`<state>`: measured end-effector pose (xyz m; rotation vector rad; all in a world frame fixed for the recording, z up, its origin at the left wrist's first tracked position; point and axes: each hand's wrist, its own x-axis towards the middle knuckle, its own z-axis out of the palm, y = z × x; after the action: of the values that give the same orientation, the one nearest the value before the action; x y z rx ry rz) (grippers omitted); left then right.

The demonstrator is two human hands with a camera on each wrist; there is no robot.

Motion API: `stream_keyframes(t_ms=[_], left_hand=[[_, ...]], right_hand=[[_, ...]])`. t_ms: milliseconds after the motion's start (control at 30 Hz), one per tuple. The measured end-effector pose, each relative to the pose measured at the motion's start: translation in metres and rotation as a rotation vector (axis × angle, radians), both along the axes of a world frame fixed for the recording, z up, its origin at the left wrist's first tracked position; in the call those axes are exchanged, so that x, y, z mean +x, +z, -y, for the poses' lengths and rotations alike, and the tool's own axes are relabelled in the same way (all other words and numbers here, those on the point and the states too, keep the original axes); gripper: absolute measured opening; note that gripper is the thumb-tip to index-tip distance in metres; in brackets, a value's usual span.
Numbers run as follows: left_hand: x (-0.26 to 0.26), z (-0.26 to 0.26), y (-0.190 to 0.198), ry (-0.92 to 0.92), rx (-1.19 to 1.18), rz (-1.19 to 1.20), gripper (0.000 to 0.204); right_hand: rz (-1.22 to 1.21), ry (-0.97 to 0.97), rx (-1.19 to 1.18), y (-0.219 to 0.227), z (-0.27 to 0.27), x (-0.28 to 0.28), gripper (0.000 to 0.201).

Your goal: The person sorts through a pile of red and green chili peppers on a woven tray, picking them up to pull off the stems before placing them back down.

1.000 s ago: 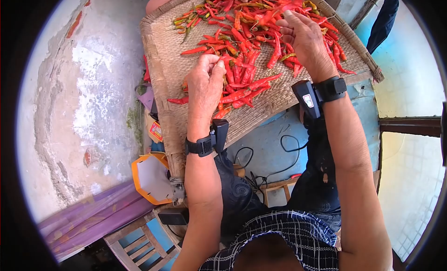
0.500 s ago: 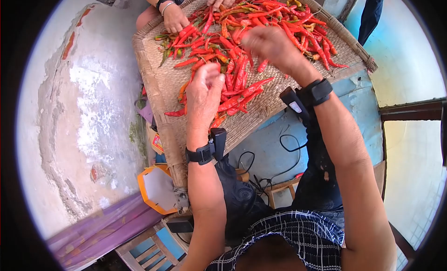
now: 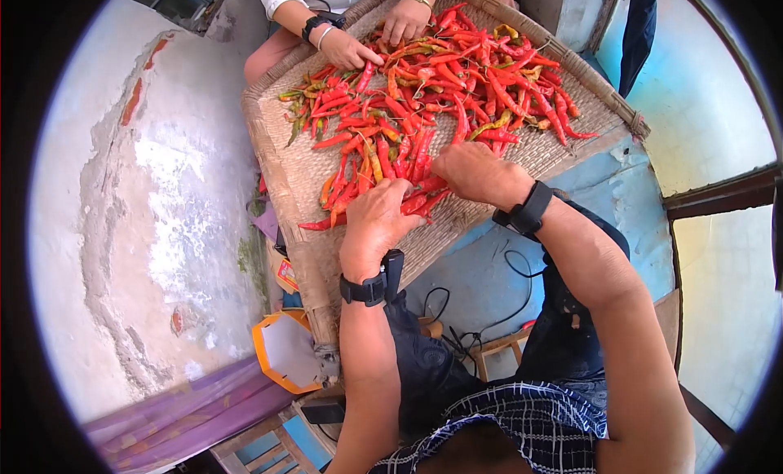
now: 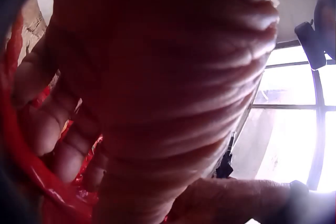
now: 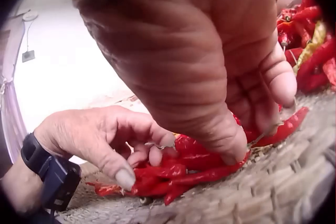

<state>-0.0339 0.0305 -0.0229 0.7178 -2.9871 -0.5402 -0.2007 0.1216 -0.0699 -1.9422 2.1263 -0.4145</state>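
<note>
- Nearest, a person in a dark checked shirt (image 3: pixel 522 409) sits with dark trousers showing beneath a woven tray (image 3: pixel 298 176); a black strap circles each wrist.
- Low on the left, an orange-edged white box (image 3: pixel 285 352) stands just beside the tray's near corner.
- On the tray's near side, the left hand (image 3: pixel 377 221) is half closed: bent fingers and thumb hold the near end of a small bunch of red chili peppers (image 5: pixel 210 174).
- Just to its right and slightly farther, the right hand (image 3: pixel 475 172) reaches palm down, thumb tip on the bunch and fingers curled over the peppers; how firm that grip is, I cannot tell.
- Gathering the bunch seems the step in hand. A light, cupped hold by both hands should serve best, with stems kept to one side and tips aligned; squeezing could split the skins, and loose ones could roll off the near edge.
- Beyond, the main pile of chili peppers (image 3: pixel 457 83) spreads to the right and far side, mostly red. Greenish peppers (image 3: pixel 303 115) lie at its left; keeping these apart would be prudent if colour matters.
- At the far rim, another person's braceleted hands (image 3: pixel 347 50) touch the pile.
</note>
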Motion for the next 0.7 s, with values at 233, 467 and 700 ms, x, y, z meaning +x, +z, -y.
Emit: stream_keyframes(t_ms=[233,467,700], left_hand=[[0.000,0.004,-0.010,0.032,-0.057,0.083,0.024],[0.004,0.007,-0.010,0.061,0.031,-0.116,0.012],[-0.002,0.012,-0.003,0.362,0.015,-0.440,0.011]], right_hand=[[0.214,-0.010,-0.148,0.016,-0.001,-0.012,0.008],[0.820,-0.652,-0.769,0.038,0.009,-0.054,0.029],[-0.065,-0.001,-0.290,-0.009,0.026,0.001,0.042]])
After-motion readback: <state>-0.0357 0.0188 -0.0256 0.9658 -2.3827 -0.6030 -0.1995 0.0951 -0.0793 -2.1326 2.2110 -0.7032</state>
